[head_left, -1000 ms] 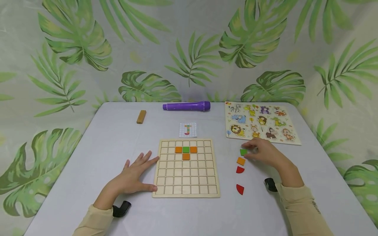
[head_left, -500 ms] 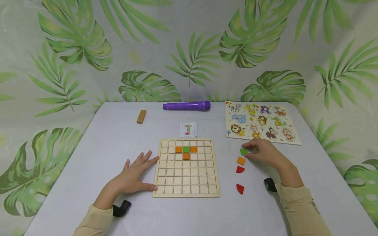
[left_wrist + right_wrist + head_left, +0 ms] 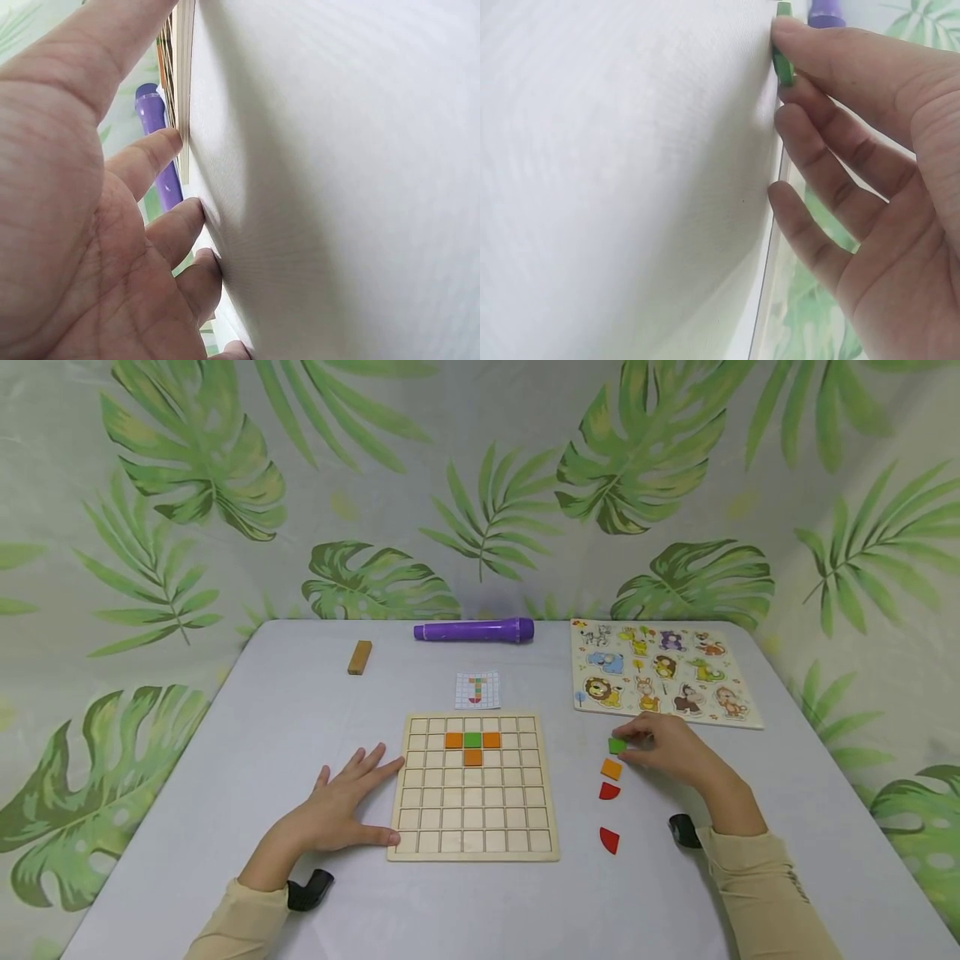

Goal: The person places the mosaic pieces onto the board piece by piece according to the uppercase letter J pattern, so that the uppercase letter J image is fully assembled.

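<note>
My left hand lies on the table with fingers spread. Its thumb and index fingertip touch the left edge of the wooden grid board. On that board, three orange square tiles surround a green one in a T shape. Right of the board, my right hand pinches a green square tile between thumb and index finger, low at the tabletop. Nearer to me are an orange square tile, a red quarter-round tile and another red quarter-round tile.
A small pattern card with a J shape lies behind the board. Farther back are a purple microphone-shaped object and a wooden block. An animal puzzle board lies just beyond my right hand.
</note>
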Motion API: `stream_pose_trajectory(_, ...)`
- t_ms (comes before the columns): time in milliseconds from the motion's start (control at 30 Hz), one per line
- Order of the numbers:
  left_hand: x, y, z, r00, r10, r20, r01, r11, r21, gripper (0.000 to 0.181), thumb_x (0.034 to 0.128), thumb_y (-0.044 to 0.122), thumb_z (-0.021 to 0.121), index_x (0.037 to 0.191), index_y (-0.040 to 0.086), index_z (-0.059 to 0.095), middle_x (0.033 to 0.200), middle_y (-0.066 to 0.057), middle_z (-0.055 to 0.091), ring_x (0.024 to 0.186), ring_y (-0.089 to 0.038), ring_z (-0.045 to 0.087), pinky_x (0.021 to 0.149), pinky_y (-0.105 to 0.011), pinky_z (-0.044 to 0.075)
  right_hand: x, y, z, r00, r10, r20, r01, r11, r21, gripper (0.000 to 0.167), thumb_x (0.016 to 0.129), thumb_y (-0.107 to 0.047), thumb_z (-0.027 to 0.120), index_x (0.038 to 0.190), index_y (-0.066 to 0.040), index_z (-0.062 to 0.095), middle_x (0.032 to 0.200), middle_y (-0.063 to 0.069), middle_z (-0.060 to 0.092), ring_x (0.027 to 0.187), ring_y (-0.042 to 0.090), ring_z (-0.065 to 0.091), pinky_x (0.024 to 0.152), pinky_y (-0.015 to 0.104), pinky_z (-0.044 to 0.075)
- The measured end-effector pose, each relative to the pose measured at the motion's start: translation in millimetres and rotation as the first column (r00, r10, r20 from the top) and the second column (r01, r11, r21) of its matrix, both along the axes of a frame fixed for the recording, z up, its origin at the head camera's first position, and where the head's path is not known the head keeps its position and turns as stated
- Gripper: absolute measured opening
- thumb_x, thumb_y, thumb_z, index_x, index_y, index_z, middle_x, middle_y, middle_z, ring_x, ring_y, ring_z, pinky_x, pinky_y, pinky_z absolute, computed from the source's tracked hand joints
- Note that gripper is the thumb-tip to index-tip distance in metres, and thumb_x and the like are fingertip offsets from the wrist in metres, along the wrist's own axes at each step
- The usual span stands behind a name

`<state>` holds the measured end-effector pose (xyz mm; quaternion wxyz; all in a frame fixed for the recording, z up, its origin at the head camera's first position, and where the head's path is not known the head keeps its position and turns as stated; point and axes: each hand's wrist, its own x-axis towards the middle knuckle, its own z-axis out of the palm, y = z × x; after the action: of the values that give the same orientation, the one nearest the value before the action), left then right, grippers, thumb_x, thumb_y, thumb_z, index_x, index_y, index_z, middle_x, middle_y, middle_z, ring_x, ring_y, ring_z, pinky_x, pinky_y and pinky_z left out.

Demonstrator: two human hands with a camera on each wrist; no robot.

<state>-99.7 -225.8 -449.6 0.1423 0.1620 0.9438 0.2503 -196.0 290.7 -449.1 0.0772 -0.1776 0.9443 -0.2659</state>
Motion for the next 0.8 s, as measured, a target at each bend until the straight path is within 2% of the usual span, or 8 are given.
stream_pose_trajectory(200,0.5,0.9,0.2,1.000,0.002,0.007,-0.002,1.000,-0.001,0.110,0.0780,0.062,0.090,0.169,0.028,0.037,0.181,-0.015,0.019,0.166,-0.050,0.011,0.119,-0.088,0.004,-0.1,-2.9,-0.3,1.000,-0.008,0.012,0.008,1.000,-0.003,0.031,0.092,-0.019,0.086,0.120,-0.006,0.081,0.116,0.009,0.079,0.108,0.028,0.069,0.101,0.055,0.058)
stream_pose_trajectory(400,0.0,1.1,0.9,1.000,0.001,0.005,-0.001,1.000,0.001,0.109,0.0787,0.061,0.090,0.169,0.028,0.037,0.181,-0.015,0.019,0.166,-0.050,0.011,0.119,-0.088,0.003,-0.4,-7.4,2.7,1.000,0.004,-0.014,-0.004,1.000,0.000,0.032,0.092,-0.019,0.086,0.121,-0.006,0.080,0.115,0.009,0.078,0.108,0.028,0.069,0.102,0.056,0.057)
stream_pose_trajectory(800,-1.9,-1.8,-4.2,1.000,0.009,0.005,-0.009,1.000,-0.011,0.110,0.0778,0.062,0.090,0.168,0.028,0.038,0.181,-0.014,0.018,0.167,-0.050,0.010,0.120,-0.088,0.003,-2.6,-22.7,6.4,0.999,0.038,-0.030,-0.038,0.999,-0.019,0.032,0.093,-0.018,0.085,0.122,-0.006,0.080,0.114,0.008,0.078,0.107,0.027,0.069,0.099,0.053,0.058)
